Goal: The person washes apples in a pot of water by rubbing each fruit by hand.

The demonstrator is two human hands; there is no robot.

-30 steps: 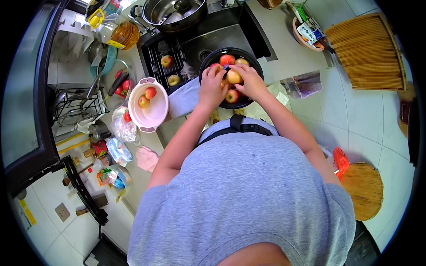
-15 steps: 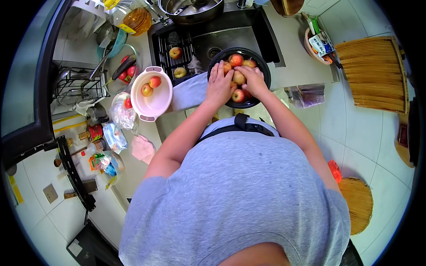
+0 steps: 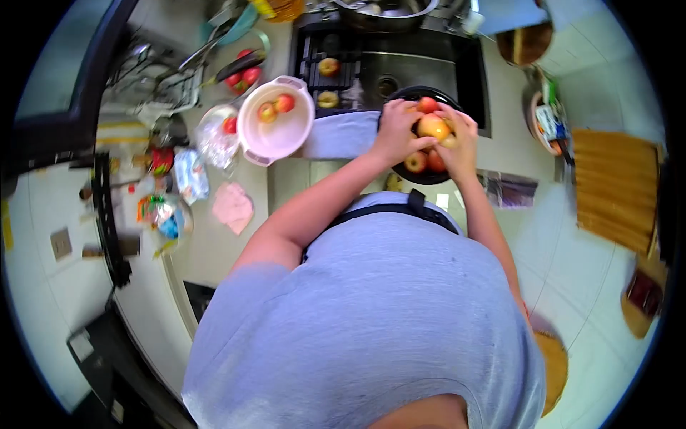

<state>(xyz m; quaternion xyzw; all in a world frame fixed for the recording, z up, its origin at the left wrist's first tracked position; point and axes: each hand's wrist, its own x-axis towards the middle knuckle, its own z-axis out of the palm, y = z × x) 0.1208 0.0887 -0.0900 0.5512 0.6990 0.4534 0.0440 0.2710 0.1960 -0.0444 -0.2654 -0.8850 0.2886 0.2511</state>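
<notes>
Half a second ago both hands lay flatter on the fruit; now the left hand [image 3: 400,134] and right hand [image 3: 459,139] curl in, their joint grip wrapped around one yellow-orange apple [image 3: 433,127] above the other apples [image 3: 416,162] in the black bowl [image 3: 410,93]. The pink basin [image 3: 275,137] holds two apples, as before.

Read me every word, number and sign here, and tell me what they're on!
No words or numbers can be read.
Blue-and-white packet, right side: printing too blurred.
Blue-and-white pack, left side: too small and blurred.
White label, lower left: too small.
</notes>
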